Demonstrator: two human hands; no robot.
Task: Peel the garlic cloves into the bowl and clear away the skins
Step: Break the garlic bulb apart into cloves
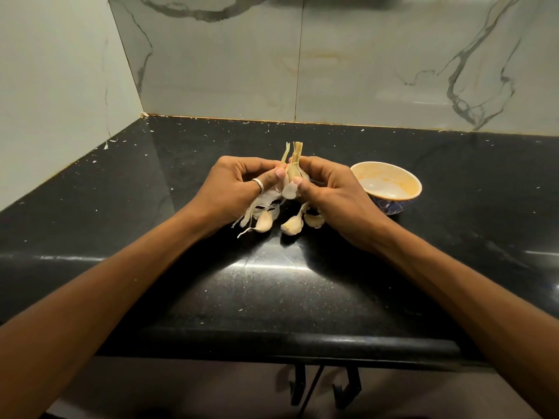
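Note:
A garlic bulb (292, 173) with a dry stalk is held above the black counter between both hands. My left hand (239, 186), with a ring on one finger, pinches its left side. My right hand (329, 189) grips its right side, thumb on a pale clove at the bottom. Papery white skins (261, 204) hang below my left hand. Three loose unpeeled cloves lie on the counter beneath: one on the left (263, 221), one in the middle (293, 224), one on the right (314, 219). The bowl (390, 204), cream inside and blue outside, stands just right of my right hand and looks empty.
The black stone counter (272, 285) has small white flecks scattered over it. Marble-patterned walls stand behind and to the left, meeting in a corner at the far left. The counter's rounded front edge runs across below my forearms.

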